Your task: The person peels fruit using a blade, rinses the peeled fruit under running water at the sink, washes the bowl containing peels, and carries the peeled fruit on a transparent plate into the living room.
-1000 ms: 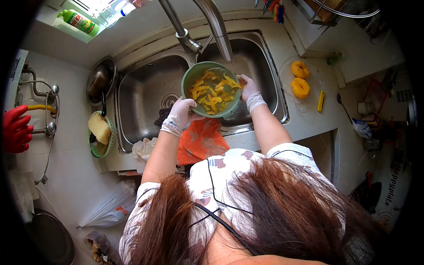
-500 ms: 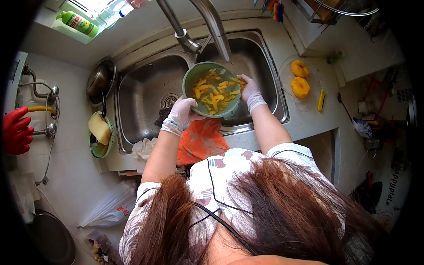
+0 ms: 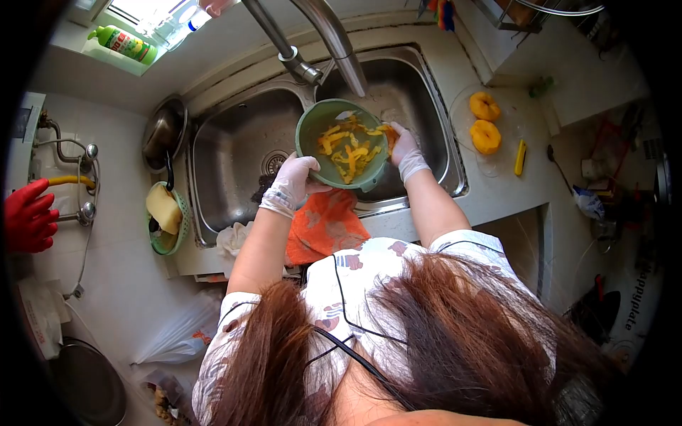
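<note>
Gloved left hand and right hand grip opposite sides of a green plastic bowl over a double-basin sink, apparently swirling yellow-orange strips in liquid. The bowl lies between the hands, beneath and just nearer than the faucet. Any further motion calls for a steady two-handed hold. Strips spread wider a half-second earlier now bunch nearer the middle.

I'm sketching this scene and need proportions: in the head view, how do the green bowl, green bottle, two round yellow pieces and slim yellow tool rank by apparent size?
1. Green bowl
2. Green bottle
3. Upper yellow piece and lower yellow piece: too alike to rank
4. Slim yellow tool
</note>
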{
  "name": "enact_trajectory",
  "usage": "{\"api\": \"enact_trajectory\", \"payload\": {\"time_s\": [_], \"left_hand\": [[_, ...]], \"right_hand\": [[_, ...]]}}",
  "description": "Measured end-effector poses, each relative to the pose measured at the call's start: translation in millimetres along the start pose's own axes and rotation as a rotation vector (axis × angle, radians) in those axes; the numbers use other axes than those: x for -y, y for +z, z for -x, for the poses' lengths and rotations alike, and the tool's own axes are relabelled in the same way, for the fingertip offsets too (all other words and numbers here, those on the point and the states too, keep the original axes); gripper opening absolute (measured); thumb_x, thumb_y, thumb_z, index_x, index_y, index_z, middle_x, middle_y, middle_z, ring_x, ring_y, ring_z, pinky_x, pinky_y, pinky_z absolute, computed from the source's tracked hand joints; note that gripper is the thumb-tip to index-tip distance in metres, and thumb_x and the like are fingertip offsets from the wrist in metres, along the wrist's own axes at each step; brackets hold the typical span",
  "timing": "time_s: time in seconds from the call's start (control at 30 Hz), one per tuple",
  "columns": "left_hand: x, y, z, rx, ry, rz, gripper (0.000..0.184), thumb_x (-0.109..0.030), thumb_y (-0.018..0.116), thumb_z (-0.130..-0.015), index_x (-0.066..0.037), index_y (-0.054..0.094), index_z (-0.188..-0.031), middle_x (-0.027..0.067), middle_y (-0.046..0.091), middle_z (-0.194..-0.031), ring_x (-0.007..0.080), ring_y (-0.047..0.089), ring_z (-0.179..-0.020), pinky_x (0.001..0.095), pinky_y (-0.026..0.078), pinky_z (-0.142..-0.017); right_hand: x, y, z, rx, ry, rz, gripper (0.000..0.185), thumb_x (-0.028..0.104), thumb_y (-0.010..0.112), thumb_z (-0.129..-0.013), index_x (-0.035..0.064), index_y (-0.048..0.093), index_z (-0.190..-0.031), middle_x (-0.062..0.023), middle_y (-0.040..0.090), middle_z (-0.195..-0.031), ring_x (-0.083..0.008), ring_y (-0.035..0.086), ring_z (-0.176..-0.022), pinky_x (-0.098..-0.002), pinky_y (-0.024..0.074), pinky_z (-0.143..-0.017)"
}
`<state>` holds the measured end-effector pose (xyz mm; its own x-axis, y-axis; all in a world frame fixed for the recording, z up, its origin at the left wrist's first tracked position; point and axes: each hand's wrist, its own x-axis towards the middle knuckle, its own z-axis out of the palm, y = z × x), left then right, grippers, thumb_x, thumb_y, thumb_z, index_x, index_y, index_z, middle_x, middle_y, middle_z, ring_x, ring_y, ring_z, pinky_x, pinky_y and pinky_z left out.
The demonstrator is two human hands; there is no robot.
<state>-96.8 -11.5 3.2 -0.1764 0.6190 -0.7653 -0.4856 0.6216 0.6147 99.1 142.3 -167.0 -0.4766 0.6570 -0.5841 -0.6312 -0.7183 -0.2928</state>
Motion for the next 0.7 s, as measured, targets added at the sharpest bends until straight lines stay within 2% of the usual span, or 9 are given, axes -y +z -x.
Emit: {"api": "enact_trajectory", "payload": {"time_s": [0.17,0.27,0.37,0.47,0.7], "left_hand": [[-4,5,4,-0.021,-0.013,-0.006,0.045,0.003,0.045,-0.073,0.000,0.037,-0.118,0.0177,0.050,-0.109,0.0374,0.062,-0.093,0.0537,0.055,-0.079],[-4,9,5,-0.056,0.019,-0.015,0.039,0.000,0.046,-0.076,0.006,0.043,-0.114,0.0211,0.051,-0.106,0.0400,0.061,-0.089,0.0548,0.055,-0.076],[-5,10,4,-0.066,0.021,-0.038,0.039,0.000,0.046,-0.076,0.005,0.042,-0.114,0.0209,0.052,-0.104,0.0403,0.062,-0.086,0.0549,0.055,-0.075],[-9,12,5,-0.058,-0.013,-0.065,0.045,0.001,0.046,-0.073,0.000,0.036,-0.117,0.0189,0.051,-0.106,0.0363,0.064,-0.082,0.0532,0.056,-0.074],[-14,16,5,-0.064,-0.005,-0.087,0.046,0.001,0.047,-0.073,0.000,0.035,-0.118,0.0189,0.050,-0.108,0.0372,0.063,-0.085,0.0529,0.057,-0.073]], "right_hand": [[-3,-10,-9,0.015,0.025,-0.086,0.026,0.022,0.047,-0.093,0.0026,0.059,-0.105,-0.0126,0.063,-0.106,-0.0277,0.058,-0.101,-0.0395,0.0450,-0.093],[-2,-4,-1,0.013,0.045,-0.118,0.025,0.020,0.047,-0.093,0.0031,0.059,-0.106,-0.0122,0.063,-0.107,-0.0274,0.058,-0.100,-0.0393,0.0446,-0.094],[-5,-20,-19,0.060,0.033,-0.112,0.025,0.021,0.047,-0.093,0.0034,0.059,-0.107,-0.0117,0.063,-0.107,-0.0275,0.058,-0.100,-0.0395,0.0439,-0.094],[-4,-13,-15,0.067,0.028,-0.079,0.027,0.023,0.048,-0.093,0.0027,0.058,-0.107,-0.0130,0.062,-0.110,-0.0288,0.058,-0.104,-0.0410,0.0418,-0.097],[-5,-3,-7,0.003,-0.005,-0.086,0.024,0.023,0.054,-0.091,0.0042,0.060,-0.104,-0.0123,0.063,-0.105,-0.0292,0.058,-0.099,-0.0437,0.0440,-0.093]]}}
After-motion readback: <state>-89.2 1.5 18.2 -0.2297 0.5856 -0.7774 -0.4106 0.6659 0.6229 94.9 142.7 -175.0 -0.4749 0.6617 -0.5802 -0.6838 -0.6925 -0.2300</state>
